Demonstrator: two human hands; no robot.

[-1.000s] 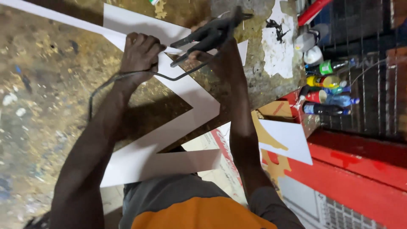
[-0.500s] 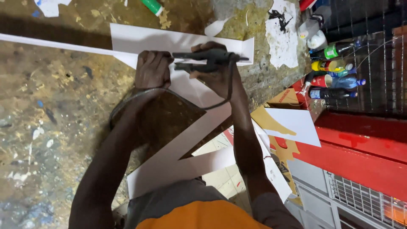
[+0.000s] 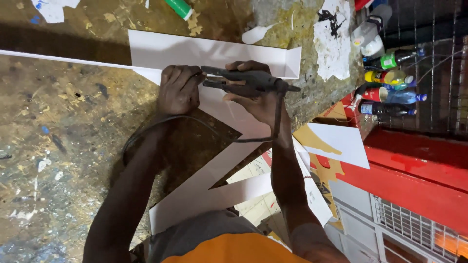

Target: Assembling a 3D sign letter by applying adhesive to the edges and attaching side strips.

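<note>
Clearly the large white Z-shaped letter cut from thin sheet board lies flat on the paint-spattered brown table, its upturned white edge strip standing along the far side. The left hand is closed in a fist, pressing down on the letter's upper corner. The right hand has its grip wrapped around a dark corded glue gun, nozzle lying sideways near the left fist. I judge the sheet light, stiff but bendable and easily creased, best held flat near its edges; the gun is rigid, taken by its handle.
</note>
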